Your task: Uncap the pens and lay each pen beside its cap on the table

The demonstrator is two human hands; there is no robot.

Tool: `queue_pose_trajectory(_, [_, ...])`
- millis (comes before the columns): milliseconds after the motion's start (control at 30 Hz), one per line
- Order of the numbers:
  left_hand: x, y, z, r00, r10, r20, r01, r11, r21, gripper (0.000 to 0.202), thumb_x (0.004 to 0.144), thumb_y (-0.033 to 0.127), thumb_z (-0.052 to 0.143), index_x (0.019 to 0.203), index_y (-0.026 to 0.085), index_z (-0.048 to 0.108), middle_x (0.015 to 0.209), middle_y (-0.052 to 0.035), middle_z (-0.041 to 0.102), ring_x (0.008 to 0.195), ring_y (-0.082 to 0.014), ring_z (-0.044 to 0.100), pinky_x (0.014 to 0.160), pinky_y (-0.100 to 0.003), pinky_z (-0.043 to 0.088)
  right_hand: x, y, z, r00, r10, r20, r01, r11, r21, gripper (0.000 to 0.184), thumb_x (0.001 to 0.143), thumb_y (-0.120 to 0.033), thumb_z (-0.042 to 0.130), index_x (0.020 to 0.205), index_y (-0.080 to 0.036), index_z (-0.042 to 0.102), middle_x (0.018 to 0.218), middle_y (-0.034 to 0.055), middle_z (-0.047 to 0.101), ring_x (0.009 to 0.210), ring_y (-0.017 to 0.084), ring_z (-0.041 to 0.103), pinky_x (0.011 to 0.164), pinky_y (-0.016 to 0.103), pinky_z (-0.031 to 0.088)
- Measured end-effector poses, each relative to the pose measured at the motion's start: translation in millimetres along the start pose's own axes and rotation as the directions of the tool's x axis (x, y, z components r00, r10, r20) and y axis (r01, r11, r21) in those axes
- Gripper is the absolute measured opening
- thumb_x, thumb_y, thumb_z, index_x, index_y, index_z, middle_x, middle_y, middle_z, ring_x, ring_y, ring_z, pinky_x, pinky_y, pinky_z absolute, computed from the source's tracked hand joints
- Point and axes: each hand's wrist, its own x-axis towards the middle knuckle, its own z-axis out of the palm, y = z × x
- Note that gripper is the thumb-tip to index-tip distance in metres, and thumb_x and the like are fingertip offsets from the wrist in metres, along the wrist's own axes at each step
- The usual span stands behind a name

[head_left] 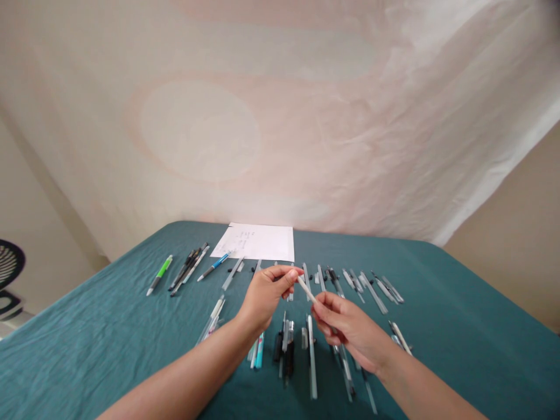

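Observation:
A slim white pen (pixel 306 289) is held up above the table between both hands. My left hand (pixel 272 287) pinches its upper left end between thumb and fingers. At the lower right end, my right hand (pixel 339 319) has its fingers closed round the pen. Beneath the hands lie groups of pens and pen parts, slightly blurred. Among them are a whitish pen barrel (pixel 312 359), dark pens and caps (pixel 289 350), and a light blue pen (pixel 259 351) partly behind my left forearm.
A dark green cloth (pixel 109 326) covers the table. At the back lies a white paper (pixel 262 242) with handwriting. A green pen (pixel 160 274), a bunch of dark pens (pixel 189 268) and a blue pen (pixel 214 266) lie at left. Disassembled pen parts (pixel 374 293) lie at right.

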Motion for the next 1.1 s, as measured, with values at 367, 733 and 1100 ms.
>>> queue_pose_trajectory(367, [3.9, 3.6, -4.6, 0.995, 0.026, -0.099, -0.033, 0.997, -0.076, 0.029, 0.073, 0.039, 0.064, 0.087, 0.014, 0.066, 0.069, -0.0004, 0.057, 0.052, -0.0045, 0.044, 0.048, -0.017, 0.032, 2.9, 3.7, -2.6, 1.0, -0.016, -0.023, 0.016, 1.0, -0.008, 0.028, 0.083, -0.045, 0.053, 0.079, -0.017, 0.051, 0.068, -0.0027, 0.044, 0.05, 0.004, 0.032, 0.042, 0.018, 0.02])
queue_pose_trajectory(733, [-1.5, -4.6, 5.2, 1.0, 0.01, 0.021, -0.01, 1.0, 0.015, 0.031, 0.074, 0.041, 0.062, 0.085, 0.012, 0.064, 0.06, 0.0019, 0.053, 0.05, -0.0056, 0.043, 0.048, -0.018, 0.033, 0.2, 1.9, 3.9, 1.0, -0.028, 0.003, 0.029, 0.997, -0.076, 0.032, 0.081, -0.05, 0.052, 0.082, -0.018, 0.05, 0.065, -0.0036, 0.047, 0.046, 0.005, 0.038, 0.038, 0.016, 0.028])
queue_pose_trajectory(1100, [22.2, 40.1, -41.2, 0.94, 0.202, -0.274, -0.249, 0.957, -0.151, 0.028, 0.07, 0.035, 0.067, 0.085, 0.012, 0.062, 0.066, 0.002, 0.052, 0.051, -0.0034, 0.043, 0.046, -0.015, 0.033, 5.8, 5.2, -3.9, 0.982, -0.115, -0.148, 0.095, 0.986, -0.138, 0.037, 0.08, -0.054, 0.051, 0.082, -0.018, 0.052, 0.071, 0.0011, 0.058, 0.056, 0.011, 0.053, 0.051, 0.023, 0.042])
